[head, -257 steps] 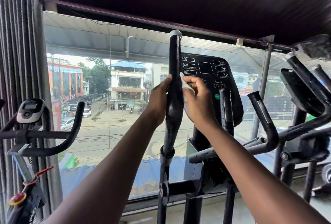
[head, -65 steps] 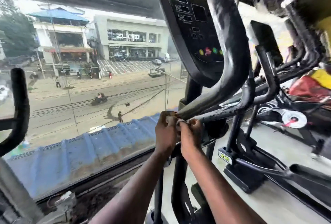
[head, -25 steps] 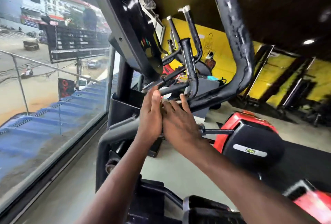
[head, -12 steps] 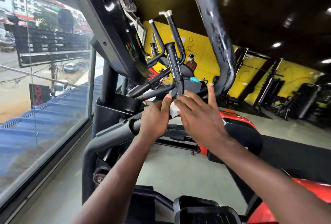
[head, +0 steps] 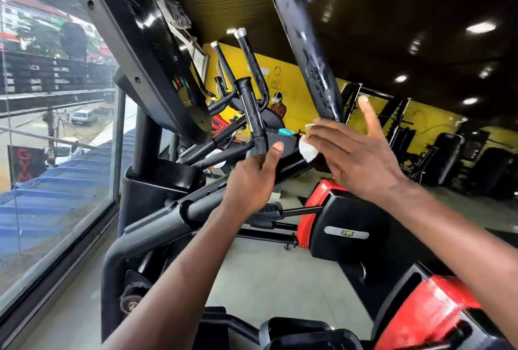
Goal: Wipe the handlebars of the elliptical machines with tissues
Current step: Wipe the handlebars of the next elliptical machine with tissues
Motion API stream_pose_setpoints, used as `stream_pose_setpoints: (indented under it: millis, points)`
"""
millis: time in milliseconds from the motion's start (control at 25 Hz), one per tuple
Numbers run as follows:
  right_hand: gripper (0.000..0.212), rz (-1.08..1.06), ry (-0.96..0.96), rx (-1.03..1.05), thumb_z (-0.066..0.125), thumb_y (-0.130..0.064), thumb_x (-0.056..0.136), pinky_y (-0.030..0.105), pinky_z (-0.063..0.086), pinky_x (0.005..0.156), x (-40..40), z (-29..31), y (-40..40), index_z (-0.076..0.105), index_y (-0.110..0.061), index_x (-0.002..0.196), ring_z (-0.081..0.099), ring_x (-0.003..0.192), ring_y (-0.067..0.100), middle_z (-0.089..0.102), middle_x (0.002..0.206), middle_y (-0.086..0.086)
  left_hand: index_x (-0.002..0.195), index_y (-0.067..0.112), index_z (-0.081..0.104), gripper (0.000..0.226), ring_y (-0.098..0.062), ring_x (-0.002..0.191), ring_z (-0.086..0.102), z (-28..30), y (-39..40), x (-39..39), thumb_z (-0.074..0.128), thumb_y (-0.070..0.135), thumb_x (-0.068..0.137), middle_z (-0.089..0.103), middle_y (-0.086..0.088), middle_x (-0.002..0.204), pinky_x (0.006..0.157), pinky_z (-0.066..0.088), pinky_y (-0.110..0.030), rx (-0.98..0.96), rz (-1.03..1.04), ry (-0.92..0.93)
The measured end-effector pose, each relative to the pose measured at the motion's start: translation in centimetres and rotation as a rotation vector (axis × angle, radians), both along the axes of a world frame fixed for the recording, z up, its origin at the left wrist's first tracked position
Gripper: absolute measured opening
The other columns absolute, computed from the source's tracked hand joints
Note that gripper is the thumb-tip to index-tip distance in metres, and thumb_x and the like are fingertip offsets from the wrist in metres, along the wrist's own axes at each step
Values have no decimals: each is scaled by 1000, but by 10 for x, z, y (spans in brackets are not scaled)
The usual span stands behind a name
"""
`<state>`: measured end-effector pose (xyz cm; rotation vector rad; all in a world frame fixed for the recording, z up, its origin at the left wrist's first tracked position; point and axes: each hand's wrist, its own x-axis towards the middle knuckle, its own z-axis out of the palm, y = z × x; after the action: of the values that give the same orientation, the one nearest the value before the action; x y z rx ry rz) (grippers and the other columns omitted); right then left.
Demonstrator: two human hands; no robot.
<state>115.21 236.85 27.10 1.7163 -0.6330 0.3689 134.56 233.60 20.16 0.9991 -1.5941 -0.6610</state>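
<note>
Here the tissue (head: 307,150) sits under the right hand (head: 354,153), fingers spread.

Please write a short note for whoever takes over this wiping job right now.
Left hand: closed around the lower black bar beside the short upright grip, thumb up.
Right hand: fingers spread, white tissue pressed under the palm at the bottom of the long handlebar.
Done: cannot tell from this view how much has been wiped.
Left: run the tissue up the long handlebar, then do the short grip and the machines behind.
</note>
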Motion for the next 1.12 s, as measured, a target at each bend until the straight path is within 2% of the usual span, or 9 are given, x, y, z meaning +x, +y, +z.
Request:
stream_pose_setpoints:
  millis: [160, 240, 320, 440, 560, 720, 880, 960, 1120]
  points:
    - [33, 39, 147, 51, 61, -8, 83, 53, 16, 115, -7, -2, 2, 66, -9, 115, 47, 125, 26, 68, 119, 6, 73, 6, 59, 72, -26, 70, 58, 13, 5, -9, 25, 66, 93, 61, -12, 69, 63, 42, -34, -40, -58, -12]
    - [32, 41, 108, 45, 54, -4, 84, 47, 32, 100, -6, 32, 4, 68, -9, 112, 46, 115, 28, 68, 116, 5, 87, 19, 69, 69, -24, 75, 61, 22, 6, -13, 21, 69, 91, 68, -14, 83, 67, 45, -32, -28, -129, 9]
    - [35, 19, 6, 74, 47, -5, 85, 42, 41, 79, 1, 49, 6, 68, -6, 112, 44, 104, 28, 65, 115, 10, 103, 32, 73, 72, -13, 87, 61, 33, 6, -17, 18, 76, 87, 70, -2, 99, 84, 44, -29, 38, -257, 122]
    - [28, -29, 162, 225, 55, -15, 81, 38, 46, 69, 6, 32, 5, 71, -8, 103, 43, 92, 23, 62, 107, 10, 111, 29, 71, 85, -12, 110, 63, 47, -2, -18, 14, 85, 80, 71, 2, 115, 113, 29, -43, 147, -463, 326]
    - [23, -79, 315, 247, 70, -13, 80, 35, 47, 69, 12, 69, 6, 70, -8, 102, 44, 92, 23, 59, 106, 8, 129, 12, 59, 88, -18, 113, 63, 61, -2, -17, 11, 74, 88, 67, -7, 123, 111, 35, -39, 221, -616, 493]
    - [41, -60, 155, 156, 68, 2, 76, 42, 54, 65, 30, 113, 3, 63, -5, 116, 48, 99, 28, 49, 116, 11, 143, 9, 41, 93, -29, 130, 49, 80, 5, -20, 15, 77, 85, 50, -14, 143, 113, 33, -43, 302, -712, 690]
    - [15, -66, 323, 381, 61, -17, 82, 36, 52, 59, 18, 88, 16, 70, -11, 91, 51, 80, 20, 55, 92, 5, 134, 12, 54, 89, -22, 110, 61, 92, 5, -14, 16, 76, 86, 66, -7, 118, 103, 43, -44, 248, -766, 801]
    - [12, -82, 372, 411, 61, -17, 86, 34, 52, 57, 20, 99, 14, 70, -11, 93, 49, 80, 17, 52, 93, 3, 134, 13, 54, 88, -23, 108, 61, 99, 3, -15, 16, 76, 86, 66, -8, 117, 99, 45, -44, 237, -756, 835]
    - [38, 12, -11, 225, 58, -6, 88, 36, 52, 62, 48, 145, -9, 56, -17, 124, 47, 90, 19, 50, 109, 7, 139, 14, 48, 88, -28, 121, 56, 114, 0, -16, 16, 77, 86, 60, -12, 132, 105, 40, -50, 192, -723, 906]
